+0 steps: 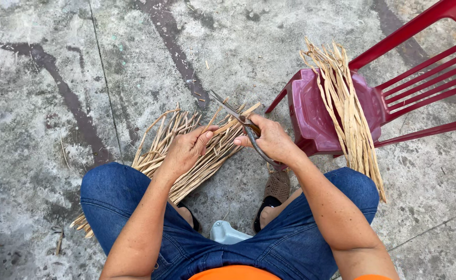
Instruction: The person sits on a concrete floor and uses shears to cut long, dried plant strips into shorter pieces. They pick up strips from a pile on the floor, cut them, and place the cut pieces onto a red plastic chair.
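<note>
Left hand (186,148) clamps the bundle of dry tan reed strips (197,155) lying across the left knee, above the concrete floor (41,103); right hand (272,139) grips dark metal scissors (238,122) at its tips. Light, stiff, brittle-looking: best gripped mid-bundle.

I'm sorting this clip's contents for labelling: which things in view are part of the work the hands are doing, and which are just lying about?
In use:
left hand gripping the bundle of dried strips
right hand holding the scissors

Lying about:
second bunch of strips draped over the red plastic chair
pale stool edge
stray scraps on the concrete floor
</note>
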{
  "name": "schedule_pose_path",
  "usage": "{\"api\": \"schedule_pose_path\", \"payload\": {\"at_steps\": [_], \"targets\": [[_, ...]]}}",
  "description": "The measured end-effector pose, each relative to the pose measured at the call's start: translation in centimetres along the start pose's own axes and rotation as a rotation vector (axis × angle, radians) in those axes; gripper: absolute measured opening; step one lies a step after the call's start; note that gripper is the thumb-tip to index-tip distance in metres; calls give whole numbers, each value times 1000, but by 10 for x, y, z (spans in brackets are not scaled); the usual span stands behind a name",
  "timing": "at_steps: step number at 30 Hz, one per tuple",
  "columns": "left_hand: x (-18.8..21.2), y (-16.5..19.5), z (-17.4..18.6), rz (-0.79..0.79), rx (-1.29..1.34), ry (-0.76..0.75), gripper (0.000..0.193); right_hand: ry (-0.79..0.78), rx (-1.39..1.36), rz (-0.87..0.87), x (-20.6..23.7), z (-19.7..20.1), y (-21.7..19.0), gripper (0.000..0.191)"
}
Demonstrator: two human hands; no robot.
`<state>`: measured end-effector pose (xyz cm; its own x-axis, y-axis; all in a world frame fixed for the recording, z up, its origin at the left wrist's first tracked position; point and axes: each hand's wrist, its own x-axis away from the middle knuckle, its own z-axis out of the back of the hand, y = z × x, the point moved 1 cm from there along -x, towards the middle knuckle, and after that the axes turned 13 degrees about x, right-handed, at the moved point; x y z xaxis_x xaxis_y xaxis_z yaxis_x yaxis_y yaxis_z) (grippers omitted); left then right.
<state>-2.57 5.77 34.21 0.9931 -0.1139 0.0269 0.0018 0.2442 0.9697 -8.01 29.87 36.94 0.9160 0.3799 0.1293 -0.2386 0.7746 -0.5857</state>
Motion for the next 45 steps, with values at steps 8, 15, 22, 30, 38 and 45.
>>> {"api": "schedule_pose_path", "payload": {"at_steps": [8,15,22,30,38,45], "targets": [[1,-9,-1,19,37,14,43,-45,-112,-74,3,-1,0,43],[-6,-9,-2,-25,179,177,40,33,-263,56,1,-14,10,40],[-14,28,-9,-312,1042,262,38,-173,-565,252,4,-51,8,58],[-59,73,17,-598,1433,239,39,-235,-534,86,12,-32,13,39],[-111,-18,9,-194,780,433,44,433,-22,-78,5,89,82,25],[-113,-176,-23,358,-13,374,39,557,279,-621,-2,146,187,37]]}}
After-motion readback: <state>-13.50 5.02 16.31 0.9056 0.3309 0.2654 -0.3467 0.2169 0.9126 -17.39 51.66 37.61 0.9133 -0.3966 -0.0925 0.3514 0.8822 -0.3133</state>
